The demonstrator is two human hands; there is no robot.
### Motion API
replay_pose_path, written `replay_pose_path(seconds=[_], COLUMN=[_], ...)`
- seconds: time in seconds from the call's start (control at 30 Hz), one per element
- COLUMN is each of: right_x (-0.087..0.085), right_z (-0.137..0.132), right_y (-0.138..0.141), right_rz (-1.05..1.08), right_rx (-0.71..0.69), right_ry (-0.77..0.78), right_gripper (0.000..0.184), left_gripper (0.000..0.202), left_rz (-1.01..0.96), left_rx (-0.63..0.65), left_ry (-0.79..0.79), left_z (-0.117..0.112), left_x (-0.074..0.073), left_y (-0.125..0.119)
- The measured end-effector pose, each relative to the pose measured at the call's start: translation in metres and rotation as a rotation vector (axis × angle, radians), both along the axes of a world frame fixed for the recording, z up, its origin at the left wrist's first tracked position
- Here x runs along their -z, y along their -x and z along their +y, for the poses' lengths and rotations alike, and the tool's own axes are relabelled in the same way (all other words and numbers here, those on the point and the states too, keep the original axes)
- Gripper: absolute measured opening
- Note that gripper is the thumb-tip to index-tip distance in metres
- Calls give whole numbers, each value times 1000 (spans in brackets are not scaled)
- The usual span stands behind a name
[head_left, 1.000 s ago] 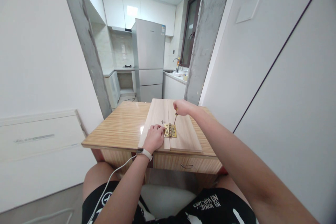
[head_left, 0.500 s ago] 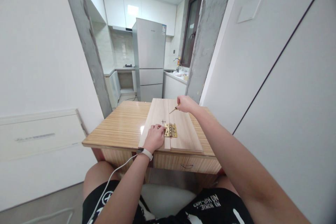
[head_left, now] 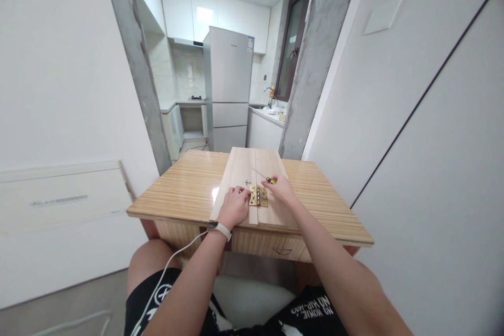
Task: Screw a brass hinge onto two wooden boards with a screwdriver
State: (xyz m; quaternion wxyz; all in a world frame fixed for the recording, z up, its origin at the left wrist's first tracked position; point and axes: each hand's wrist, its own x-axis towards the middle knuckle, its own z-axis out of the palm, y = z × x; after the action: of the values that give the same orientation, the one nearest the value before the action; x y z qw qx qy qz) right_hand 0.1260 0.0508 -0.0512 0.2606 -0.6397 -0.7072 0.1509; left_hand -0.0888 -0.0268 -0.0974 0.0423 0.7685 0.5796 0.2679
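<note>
A brass hinge (head_left: 259,197) lies unfolded across the seam between two pale wooden boards (head_left: 240,163). My left hand (head_left: 234,206), palm down on the left board, has its fingers closed against the hinge's left leaf and presses it. Just right of the hinge, my right hand (head_left: 281,189) grips a screwdriver with a yellow and black handle (head_left: 271,180). The thin shaft points up and to the left, over the boards and apart from the hinge. Several small screws (head_left: 248,182) lie on the left board above my left fingers.
The boards rest on a wood-grain table (head_left: 185,184) with a drawer handle (head_left: 282,250) at its front. A white cable (head_left: 173,254) runs along my left forearm. Beyond the table stand a fridge (head_left: 230,73) and a sink counter (head_left: 265,128). A white wall panel (head_left: 394,115) rises at the right.
My right hand has come down and nearer with the screwdriver, turning its shaft from down-left to up-left. My left hand stays at the hinge. The view has shifted slightly.
</note>
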Motion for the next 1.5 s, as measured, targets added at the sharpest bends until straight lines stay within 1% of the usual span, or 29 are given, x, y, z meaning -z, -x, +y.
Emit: replay_pose_path(seconds=[0.07,0.13,0.2,0.27,0.37,0.57,0.67,0.77,0.83,0.93,1.07,1.17,1.27,1.33,1.4,1.5], right_x=[5,8,8,5,-3,-28,-40,-45,-43,-30,-10,-4,-6,-9,-13,-21], right_z=[-2,-5,-6,-6,-2,8,15,24,30,39,46,49,50,50,50,46], right_y=[6,12,17,20,22,22,24,31,38,50,62,66,63,59,51,34], right_rz=[-87,-166,-225,-273,-351,-511,-561,-482,-383,-273,-203,-172,-149,-89,19,253], right_rx=[15,38,54,36,-43,-238,-287,-274,-257,-191,-136,-130,-140,-120,-91,-82], right_ry=[-1,-1,-6,-17,-4,50,37,23,37,48,54,72,63,11,-50,-135], right_gripper=[33,31,27,23,23,28,32,31,28,28,31,32,26,23,24,24], left_gripper=[36,36,36,35,35,35,36,36,36,35,34,34,34,35,36,36], left_rz=[-1,2,4,2,2,-1,1,-4,-7,-9,-3,1,0,-4,-6,0], left_rx=[1,1,-2,-4,-2,6,3,-1,-1,3,2,-8,-6,1,1,-9], left_ry=[-1,2,7,8,2,-10,4,7,1,-8,-9,-2,1,-5,-4,15], left_z=[0,0,0,0,0,-3,-3,-3,-2,-1,-2,-3,-4,-4,-4,-3], left_x=[0,0,1,1,1,-3,-4,-3,-2,-2,-3,-5,-5,-5,-5,-5], left_y=[0,0,0,0,0,-1,0,0,0,0,-1,-1,-1,-1,-1,0])
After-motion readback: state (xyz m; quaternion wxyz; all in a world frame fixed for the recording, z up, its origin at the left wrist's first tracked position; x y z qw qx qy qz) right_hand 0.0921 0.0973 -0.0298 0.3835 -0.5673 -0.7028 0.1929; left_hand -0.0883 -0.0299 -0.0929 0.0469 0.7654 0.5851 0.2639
